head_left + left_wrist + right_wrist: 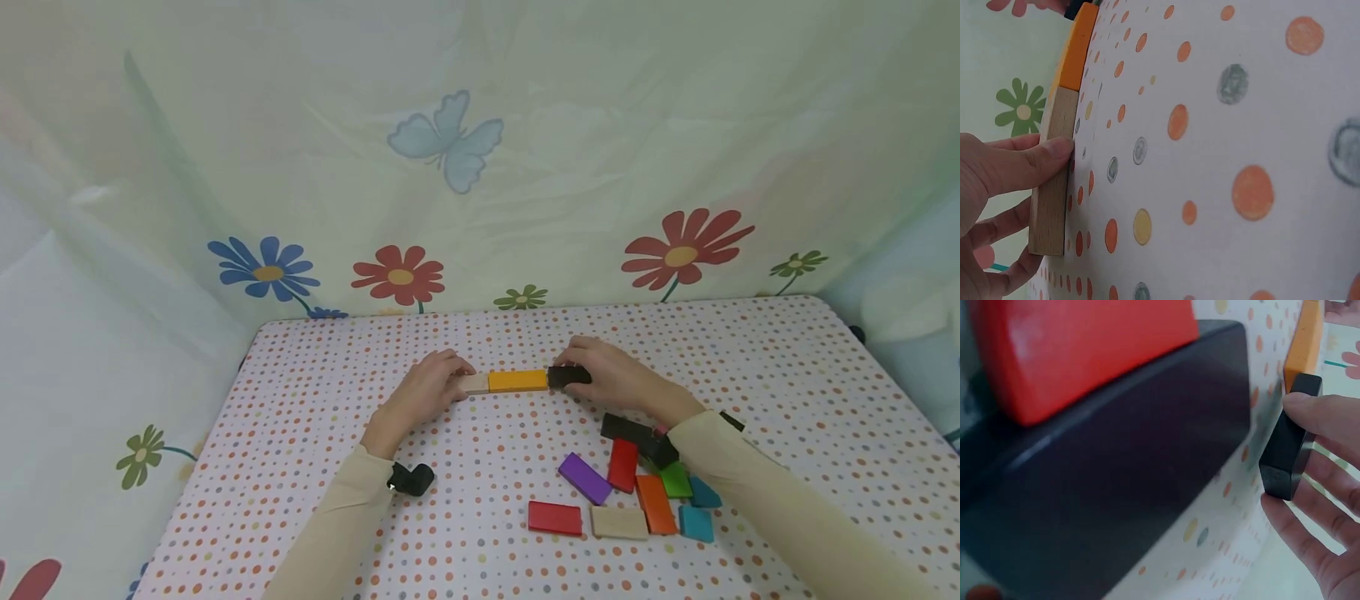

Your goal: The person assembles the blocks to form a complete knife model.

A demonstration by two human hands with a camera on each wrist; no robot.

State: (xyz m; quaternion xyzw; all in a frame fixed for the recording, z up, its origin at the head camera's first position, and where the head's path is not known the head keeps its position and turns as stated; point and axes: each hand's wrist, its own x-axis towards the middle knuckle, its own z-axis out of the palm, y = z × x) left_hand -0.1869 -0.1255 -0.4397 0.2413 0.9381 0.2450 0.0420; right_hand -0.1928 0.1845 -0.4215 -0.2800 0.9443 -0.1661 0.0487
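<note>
Three wooden blocks lie end to end in a row across the table. At the row's left end, my left hand (431, 387) holds a plain wood block (1054, 187) between thumb and fingers, the thumb on its near side. A yellow-orange block (517, 382) forms the middle and meets the plain one. My right hand (618, 377) pinches a black block (1285, 447) at the right end, thumb on the near side and fingers behind. This black block's inner end sits right at the yellow-orange block.
Near my right forearm lies a loose group: another black block (626, 429), red blocks (555, 518), a purple block (585, 478), a plain block (618, 523), an orange block (656, 504), a green block (676, 480) and blue pieces (697, 524). A flowered curtain (570, 208) hangs behind the dotted tabletop (300, 400).
</note>
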